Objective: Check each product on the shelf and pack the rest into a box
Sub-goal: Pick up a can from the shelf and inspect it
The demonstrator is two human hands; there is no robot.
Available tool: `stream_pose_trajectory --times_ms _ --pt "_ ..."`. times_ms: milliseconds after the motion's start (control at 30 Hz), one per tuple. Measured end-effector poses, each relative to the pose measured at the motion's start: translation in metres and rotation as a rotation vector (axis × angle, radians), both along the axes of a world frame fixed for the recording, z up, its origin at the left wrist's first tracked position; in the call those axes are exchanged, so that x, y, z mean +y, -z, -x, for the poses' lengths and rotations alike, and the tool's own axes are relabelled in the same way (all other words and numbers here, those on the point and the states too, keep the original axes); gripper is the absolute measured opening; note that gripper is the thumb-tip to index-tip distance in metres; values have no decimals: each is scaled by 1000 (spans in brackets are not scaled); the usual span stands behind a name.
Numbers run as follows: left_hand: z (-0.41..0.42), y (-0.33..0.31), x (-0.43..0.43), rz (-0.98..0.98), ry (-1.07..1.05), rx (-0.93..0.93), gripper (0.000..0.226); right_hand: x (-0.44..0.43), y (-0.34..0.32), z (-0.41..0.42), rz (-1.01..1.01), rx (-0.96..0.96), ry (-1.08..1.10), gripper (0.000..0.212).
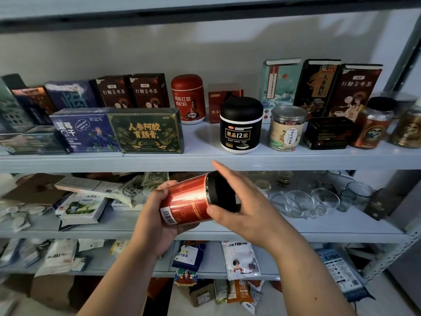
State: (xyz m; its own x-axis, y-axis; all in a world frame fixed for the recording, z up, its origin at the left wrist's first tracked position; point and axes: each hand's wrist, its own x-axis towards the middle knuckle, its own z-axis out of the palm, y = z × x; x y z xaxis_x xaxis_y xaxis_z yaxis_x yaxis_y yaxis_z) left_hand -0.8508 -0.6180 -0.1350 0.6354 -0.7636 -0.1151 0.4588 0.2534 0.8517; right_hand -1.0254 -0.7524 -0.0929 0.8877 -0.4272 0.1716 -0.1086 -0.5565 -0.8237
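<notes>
1 red jar (189,201) tilted; left grip (157,215) clasps base; right grip (246,208) clasps black lid (222,192) | shelf (205,160) above: 1 black jar (241,126)

Seeing bare shelf board (201,142) just beyond the right fingertips (222,168), opening between the green box (145,131) on their left and the black jar (241,126) on their right. Meeting the red tin (188,99) and a red carton (224,101) closing the back of that gap. Finding the lower level crowded behind the fingertips: packets (134,190) to the left, glass cups (303,201) to the right, the shelf edge (136,163) crossing level with them
</notes>
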Motion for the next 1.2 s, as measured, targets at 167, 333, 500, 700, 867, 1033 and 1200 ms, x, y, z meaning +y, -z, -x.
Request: stream_pose_trajectory --times_ms 167,333,500,700,867,1033,1200 --pt "3 1 -2 -47 -7 -8 28 -3 7 -2 -62 -4 62 80" --pt "4 1 -1 -45 3 -6 28 -3 5 0 -30 -30 4 77" --pt "6 1 -3 -43 13 -10 30 -1 7 -4 -50 -50 69 84" --pt "5 1 0 -31 32 10 46 -2 14 -6 -57 -141 56 75" --pt "6 1 1 -19 56 6 50 0 14 -6 -49 -189 72 75" --pt "4 3 2 -68 74 29 57 3 13 -3 -32 -200 49 69" --pt "6 1 -1 -128 107 80 56 4 10 -1 -33 -225 16 65"
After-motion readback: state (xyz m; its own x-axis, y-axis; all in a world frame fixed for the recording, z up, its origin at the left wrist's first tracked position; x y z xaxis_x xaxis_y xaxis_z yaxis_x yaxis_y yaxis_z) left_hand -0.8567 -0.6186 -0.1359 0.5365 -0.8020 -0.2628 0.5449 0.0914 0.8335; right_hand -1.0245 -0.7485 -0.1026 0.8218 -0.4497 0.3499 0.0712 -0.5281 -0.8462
